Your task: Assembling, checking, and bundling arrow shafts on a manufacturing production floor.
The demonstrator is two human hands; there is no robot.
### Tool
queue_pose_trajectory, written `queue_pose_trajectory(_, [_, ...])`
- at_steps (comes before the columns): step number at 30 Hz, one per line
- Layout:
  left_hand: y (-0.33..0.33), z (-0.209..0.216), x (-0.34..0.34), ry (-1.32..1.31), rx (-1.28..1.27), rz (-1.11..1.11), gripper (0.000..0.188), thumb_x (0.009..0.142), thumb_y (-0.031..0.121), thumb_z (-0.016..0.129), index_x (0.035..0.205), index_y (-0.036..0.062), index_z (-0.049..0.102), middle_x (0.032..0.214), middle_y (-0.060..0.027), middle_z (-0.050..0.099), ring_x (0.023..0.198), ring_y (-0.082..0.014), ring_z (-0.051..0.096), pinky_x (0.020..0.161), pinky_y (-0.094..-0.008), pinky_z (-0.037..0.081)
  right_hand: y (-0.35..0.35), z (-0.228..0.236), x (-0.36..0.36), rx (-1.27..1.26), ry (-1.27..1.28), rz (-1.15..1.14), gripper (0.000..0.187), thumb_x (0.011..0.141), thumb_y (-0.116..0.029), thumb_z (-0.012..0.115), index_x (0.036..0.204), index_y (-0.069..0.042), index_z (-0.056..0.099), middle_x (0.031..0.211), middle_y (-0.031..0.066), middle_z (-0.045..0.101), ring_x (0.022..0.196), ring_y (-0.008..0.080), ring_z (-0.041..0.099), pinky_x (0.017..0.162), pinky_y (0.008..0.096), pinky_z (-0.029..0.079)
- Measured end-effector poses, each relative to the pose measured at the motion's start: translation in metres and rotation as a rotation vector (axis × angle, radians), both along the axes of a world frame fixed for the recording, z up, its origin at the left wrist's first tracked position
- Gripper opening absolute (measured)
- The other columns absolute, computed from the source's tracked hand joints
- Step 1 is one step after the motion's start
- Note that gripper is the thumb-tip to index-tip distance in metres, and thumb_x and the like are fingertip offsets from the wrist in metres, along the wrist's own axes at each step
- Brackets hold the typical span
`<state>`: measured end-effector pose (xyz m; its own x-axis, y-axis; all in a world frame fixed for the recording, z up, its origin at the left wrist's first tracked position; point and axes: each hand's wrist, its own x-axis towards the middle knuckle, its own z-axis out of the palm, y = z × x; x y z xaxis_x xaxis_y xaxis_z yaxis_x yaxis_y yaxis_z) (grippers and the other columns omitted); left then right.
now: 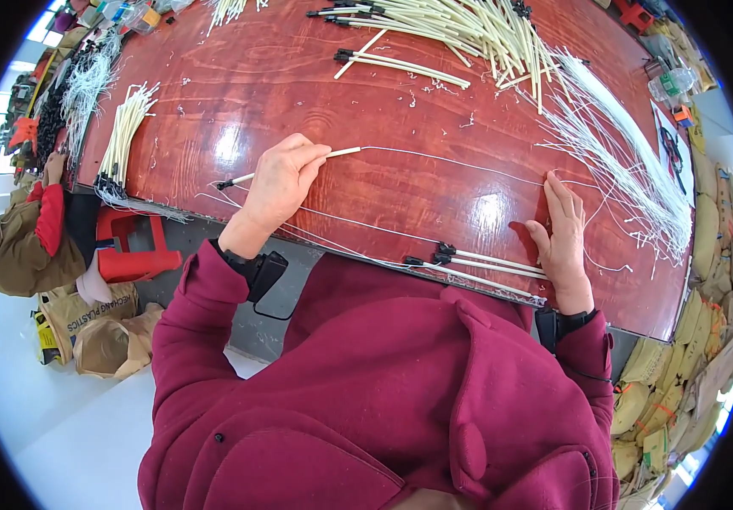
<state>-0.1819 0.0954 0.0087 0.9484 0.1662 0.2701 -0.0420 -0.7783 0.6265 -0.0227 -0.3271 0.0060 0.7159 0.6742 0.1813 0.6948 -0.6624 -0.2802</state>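
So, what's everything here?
table: one, reddish, centre
held stick: one, cream, black-ended, centre-left
thread: one, white, right of held stick
loose sticks: many, cream and black, far side
bundled sticks: many, cream and black, table's left
near sticks: three, cream and black, near edge
strands: uncountable, white, table's right and left
bottles: a few, clear, upper corners
stool: one, red, left
bags: two, tan, floor left
sacks: many, yellowish, right rim
co-worker: one, brown-and-red clothes, far left
coat: one, maroon, below
wristbands: two, black, wrists
left hand: one, bare, grip around held stick
right hand: one, bare, on table by thread
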Motion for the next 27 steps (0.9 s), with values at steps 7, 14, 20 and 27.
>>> queue_pose_trajectory(7, [-0.002,0.002,0.003,0.002,-0.014,0.0,0.016,0.092,0.001,0.068,0.107,-0.0025,0.073,0.091,-0.0145,0.068,0.08,-0.0311,0.068,0.07,-0.0373,0.052,0.002,0.002,0.0,-0.013,-0.001,-0.006,0.07,0.093,-0.036,0.068,0.148,0.003,0.049,0.155,0.0141,0.047,0.138,0.0355,0.044,0.117,0.0457,0.033])
queue_pose_trajectory(14, [-0.013,-0.001,0.016,-0.078,0.193,-0.03,0.014,0.088,0.003,0.069,0.101,0.0036,0.075,0.091,-0.0108,0.066,0.083,-0.0297,0.068,0.073,-0.0399,0.054,0.001,0.006,-0.001,-0.008,0.049,0.028,0.071,0.089,-0.03,0.072,0.148,0.002,0.049,0.156,0.0135,0.047,0.138,0.0362,0.044,0.117,0.0465,0.033])
queue_pose_trajectory(20, [-0.089,-0.004,0.08,0.004,0.522,-0.374,0.01,0.086,0.011,0.064,0.092,0.0071,0.071,0.09,-0.0083,0.063,0.085,-0.0272,0.066,0.071,-0.0392,0.055,0.018,0.01,-0.01,-0.058,0.05,0.123,0.075,0.087,-0.03,0.071,0.15,0.001,0.046,0.159,0.0143,0.043,0.141,0.0381,0.04,0.118,0.0471,0.031])
queue_pose_trajectory(27, [-0.177,0.006,0.11,-0.139,0.563,-0.452,0.017,0.084,0.016,0.064,0.096,0.0044,0.069,0.091,-0.0087,0.062,0.092,-0.0265,0.066,0.076,-0.0416,0.055,0.032,0.008,-0.019,0.06,0.047,0.126,0.082,0.081,-0.024,0.077,0.15,0.002,0.044,0.157,0.016,0.042,0.139,0.0397,0.041,0.118,0.0491,0.032])
